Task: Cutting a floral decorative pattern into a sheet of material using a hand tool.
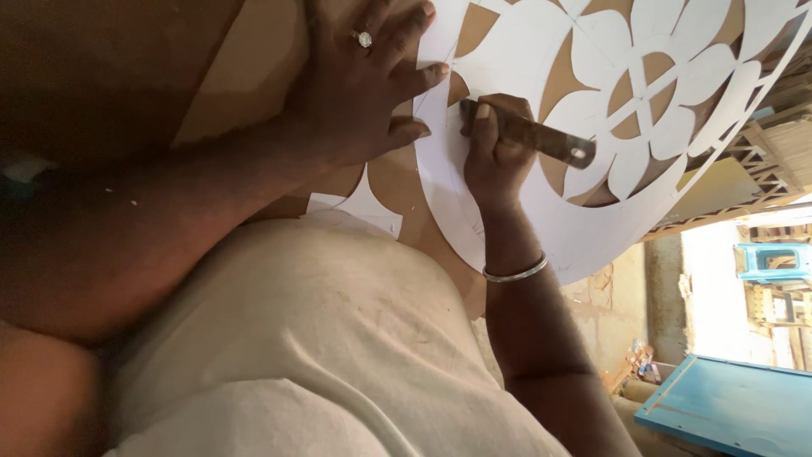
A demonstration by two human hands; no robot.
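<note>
Across the frame, left to right, the view looks rotated, so everything sits sideways:

Far left: a dark brown blur very close to the lens, can't tell what it is.

Left hand point(359, 85): pressed flat on the work, fingers point(423, 76) spread wide, holding nothing, just pinning down the white stencil sheet point(524, 51) at its edge. There's a ring point(364, 39) with a pale stone on 1 finger.

Brown board point(245, 68): lies under the stencil and the left hand, with plain brown showing through the cut-out holes. Looks like the tabletop surface or a panel on it, can't say which.

Lap: pale cream cloth point(321, 338) fills the lower middle, just below both hands.

Right hand point(495, 156): fingers curled tight around a narrow metal strip point(533, 135), which looks like a worn steel ruler or blade. It rests on the stencil, right next to the left fingertips, and its far end has a small hole. A thin silver bangle point(516, 273) sits on the wrist.

Stencil: big, white, with a rounded outer edge and flower and petal shapes cut out. It spreads from the hands off to the upper right. Faint pencil lines run near the hands.

Far right: wooden lattice frames point(761, 169), a blue plastic stool point(774, 261) in bright light, and a blue panel point(736, 406) at the bottom corner, all well apart from the hands.
</note>
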